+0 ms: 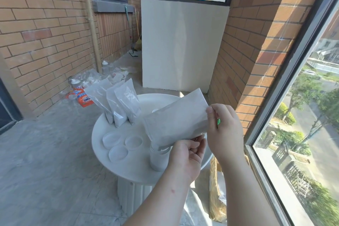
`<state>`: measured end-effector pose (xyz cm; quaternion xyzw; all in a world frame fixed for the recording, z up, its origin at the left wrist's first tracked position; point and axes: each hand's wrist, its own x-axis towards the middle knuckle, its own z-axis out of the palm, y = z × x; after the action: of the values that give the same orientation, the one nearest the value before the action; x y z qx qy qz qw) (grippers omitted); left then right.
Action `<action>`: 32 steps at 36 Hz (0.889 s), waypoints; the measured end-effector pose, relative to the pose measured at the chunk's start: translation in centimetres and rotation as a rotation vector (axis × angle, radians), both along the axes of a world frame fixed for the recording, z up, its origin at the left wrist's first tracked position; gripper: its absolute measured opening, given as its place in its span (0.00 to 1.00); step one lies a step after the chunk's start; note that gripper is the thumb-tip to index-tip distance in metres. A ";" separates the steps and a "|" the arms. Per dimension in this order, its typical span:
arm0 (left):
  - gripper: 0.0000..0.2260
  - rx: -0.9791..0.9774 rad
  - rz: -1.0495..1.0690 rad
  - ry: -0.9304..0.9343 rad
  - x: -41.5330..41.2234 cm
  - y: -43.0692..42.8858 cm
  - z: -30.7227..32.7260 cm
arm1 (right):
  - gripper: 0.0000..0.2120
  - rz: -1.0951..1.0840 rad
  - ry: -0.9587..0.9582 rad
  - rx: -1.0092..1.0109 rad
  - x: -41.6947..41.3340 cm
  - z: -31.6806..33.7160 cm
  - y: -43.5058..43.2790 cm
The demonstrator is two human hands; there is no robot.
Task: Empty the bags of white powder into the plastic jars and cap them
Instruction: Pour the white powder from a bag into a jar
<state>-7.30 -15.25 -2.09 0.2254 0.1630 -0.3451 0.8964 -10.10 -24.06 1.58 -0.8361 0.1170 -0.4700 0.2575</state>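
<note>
The right hand (224, 132) pinches the upper edge of a bag of white powder (176, 119) between thumb and fingers, holding that end high. The left hand (187, 154) is cupped under the bag's lower end, fingers curled around it where it meets the mouth of a clear plastic jar (158, 158). The bag lies tilted, its low corner over the jar's opening; the jar stands upright near the front edge of a round white table (102, 143) and looks mostly filled with white powder.

Left of the jar, three white lids (118, 145) lie flat on the tabletop in a close cluster, apart from the jar. Further back on the table, three more bags of powder (117, 104) stand upright side by side, touching one another. Another small white round object (156, 110) shows just past the held bag, mostly hidden.

Beyond the table, on the concrete floor along the brick wall, lie an orange detergent packet (82, 97) and scattered bottles and empty clear bags. A window (302, 134) runs along the right.
</note>
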 end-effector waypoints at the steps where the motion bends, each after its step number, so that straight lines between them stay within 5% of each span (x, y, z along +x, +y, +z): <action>1: 0.19 0.001 -0.001 -0.001 0.0 0.0 0.0 | 0.06 -0.002 -0.001 0.006 0.0 0.0 0.0; 32: 0.22 -0.002 0.012 0.010 0.0 -0.1 -0.1 | 0.07 0.002 0.009 0.008 -0.1 0.0 0.2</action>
<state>-7.29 -15.40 -2.14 0.2220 0.1684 -0.3411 0.8978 -10.16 -23.91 1.61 -0.8372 0.1192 -0.4658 0.2606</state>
